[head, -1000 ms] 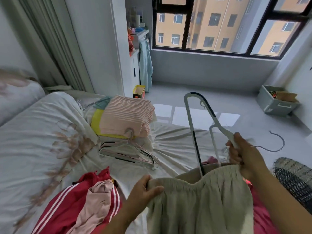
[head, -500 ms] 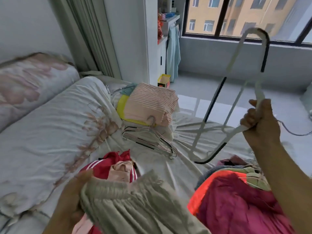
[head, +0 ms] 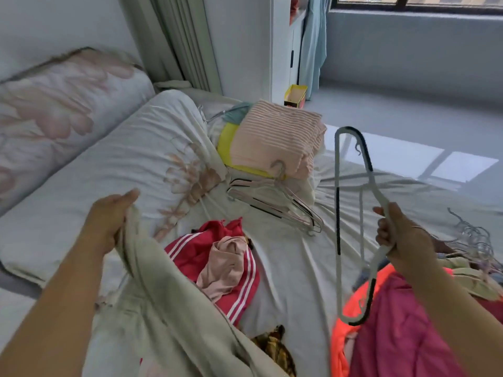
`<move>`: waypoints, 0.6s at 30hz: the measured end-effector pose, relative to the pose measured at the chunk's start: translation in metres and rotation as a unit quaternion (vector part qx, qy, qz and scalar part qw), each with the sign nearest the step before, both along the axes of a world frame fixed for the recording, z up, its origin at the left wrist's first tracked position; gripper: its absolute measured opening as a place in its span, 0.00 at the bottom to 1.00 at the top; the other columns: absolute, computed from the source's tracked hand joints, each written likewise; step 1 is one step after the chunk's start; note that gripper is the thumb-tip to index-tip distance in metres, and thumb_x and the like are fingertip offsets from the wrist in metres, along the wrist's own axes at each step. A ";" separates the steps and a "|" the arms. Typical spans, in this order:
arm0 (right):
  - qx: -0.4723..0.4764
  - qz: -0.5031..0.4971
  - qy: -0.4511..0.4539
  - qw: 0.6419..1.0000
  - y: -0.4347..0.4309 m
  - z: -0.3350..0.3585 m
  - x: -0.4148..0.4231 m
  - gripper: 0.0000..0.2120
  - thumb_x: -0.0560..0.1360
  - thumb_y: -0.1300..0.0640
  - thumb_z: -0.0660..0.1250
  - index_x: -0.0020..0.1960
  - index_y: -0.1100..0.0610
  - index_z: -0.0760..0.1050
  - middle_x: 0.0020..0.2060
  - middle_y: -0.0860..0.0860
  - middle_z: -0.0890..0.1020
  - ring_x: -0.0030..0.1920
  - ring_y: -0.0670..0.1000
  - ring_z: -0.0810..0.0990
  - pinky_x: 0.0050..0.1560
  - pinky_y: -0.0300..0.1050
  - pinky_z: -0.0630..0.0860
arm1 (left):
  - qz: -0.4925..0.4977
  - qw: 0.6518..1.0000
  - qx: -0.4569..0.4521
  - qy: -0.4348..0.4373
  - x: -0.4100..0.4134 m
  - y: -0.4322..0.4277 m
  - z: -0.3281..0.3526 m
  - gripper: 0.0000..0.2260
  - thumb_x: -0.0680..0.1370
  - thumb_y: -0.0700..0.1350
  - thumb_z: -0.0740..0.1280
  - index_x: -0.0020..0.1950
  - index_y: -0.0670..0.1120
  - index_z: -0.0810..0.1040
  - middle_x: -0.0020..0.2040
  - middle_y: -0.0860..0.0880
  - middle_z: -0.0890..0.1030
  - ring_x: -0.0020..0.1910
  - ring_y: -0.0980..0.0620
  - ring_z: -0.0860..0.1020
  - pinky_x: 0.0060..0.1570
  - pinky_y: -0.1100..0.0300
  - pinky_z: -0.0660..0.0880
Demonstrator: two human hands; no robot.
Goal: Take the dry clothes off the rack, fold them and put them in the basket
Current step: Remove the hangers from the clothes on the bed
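Beige garment [head: 168, 308], left hand [head: 109, 221]; one hanger [head: 338, 213], right hand [head: 402, 238].

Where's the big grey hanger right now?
On the right of the head view, the hanger is gripped in the right hand, held up over the bed just above the pink and orange clothes.

Nothing legible from where I stand.
The yellow box [head: 295, 95] on the floor and the orange garment [head: 353, 300] bear small marks, too blurred to read.

Home bedroom: bed [head: 285, 268], pillow [head: 54, 110], curtain [head: 177, 42].
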State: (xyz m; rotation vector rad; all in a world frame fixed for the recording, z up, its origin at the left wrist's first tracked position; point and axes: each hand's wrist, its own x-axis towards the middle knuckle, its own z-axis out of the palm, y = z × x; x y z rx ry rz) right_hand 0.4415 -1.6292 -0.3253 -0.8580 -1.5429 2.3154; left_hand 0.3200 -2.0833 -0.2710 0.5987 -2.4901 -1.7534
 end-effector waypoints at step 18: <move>0.226 0.169 -0.178 0.943 -0.051 -0.143 -0.106 0.12 0.77 0.70 0.59 0.45 0.56 0.76 0.30 0.46 0.82 0.29 0.39 0.77 0.32 0.29 0.72 | -0.614 0.654 -0.422 -0.129 0.035 0.141 -0.298 0.28 0.79 0.55 0.57 0.77 0.49 0.52 0.78 0.49 0.47 0.76 0.50 0.40 0.70 0.42 0.34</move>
